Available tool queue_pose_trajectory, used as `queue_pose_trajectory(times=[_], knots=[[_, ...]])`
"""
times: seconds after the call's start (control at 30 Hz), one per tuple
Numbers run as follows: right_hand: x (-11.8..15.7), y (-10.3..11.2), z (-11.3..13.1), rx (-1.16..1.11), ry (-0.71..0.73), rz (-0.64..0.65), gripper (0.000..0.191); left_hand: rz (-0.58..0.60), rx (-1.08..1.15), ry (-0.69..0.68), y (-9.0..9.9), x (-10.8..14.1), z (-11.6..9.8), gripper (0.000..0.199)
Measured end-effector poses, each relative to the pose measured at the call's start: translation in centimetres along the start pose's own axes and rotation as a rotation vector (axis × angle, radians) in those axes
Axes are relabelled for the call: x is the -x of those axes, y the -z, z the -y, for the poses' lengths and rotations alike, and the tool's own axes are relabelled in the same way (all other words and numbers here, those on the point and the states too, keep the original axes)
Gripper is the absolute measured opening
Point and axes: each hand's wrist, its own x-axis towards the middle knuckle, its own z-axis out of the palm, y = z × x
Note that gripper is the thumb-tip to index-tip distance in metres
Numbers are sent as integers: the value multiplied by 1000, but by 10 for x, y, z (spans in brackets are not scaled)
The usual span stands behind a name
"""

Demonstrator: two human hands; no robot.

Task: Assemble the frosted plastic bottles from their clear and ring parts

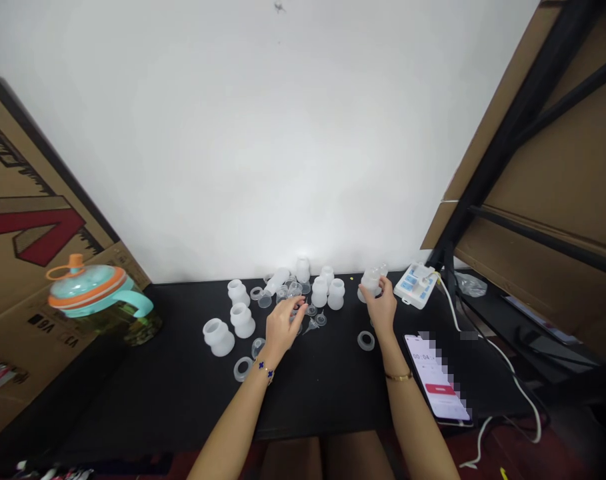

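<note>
My left hand reaches over a pile of small clear plastic parts, thumb and fingers pinched together. What they hold, if anything, cannot be made out. At the right, my right hand has its thumb and fingers closed on a translucent white bottle-like piece, partly hidden by the hand. Several waisted white plastic cups stand on the black table, among them an open one at the left and another between my hands. Clear rings lie near me, one by my left wrist and one below my right hand.
A large lidded jug with a turquoise handle stands at the left beside cardboard. Right of my hands are a white box with a cable, a lit phone and a black metal frame. A white wall closes off the back.
</note>
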Motion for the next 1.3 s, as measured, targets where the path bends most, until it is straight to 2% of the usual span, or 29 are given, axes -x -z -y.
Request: queue_pose_trajectory(times=[0.27,0.5,1.3], knots=[[-5,-2,-16,103,-33,15,67,4,-51,-27,0,1,1,26],[-8,-1,-24,180,-49,26,59,-1,-89,-58,-1,0,1,26],[-10,2,-25,313,-55,76,53,38,-114,-82,-1,0,0,25]])
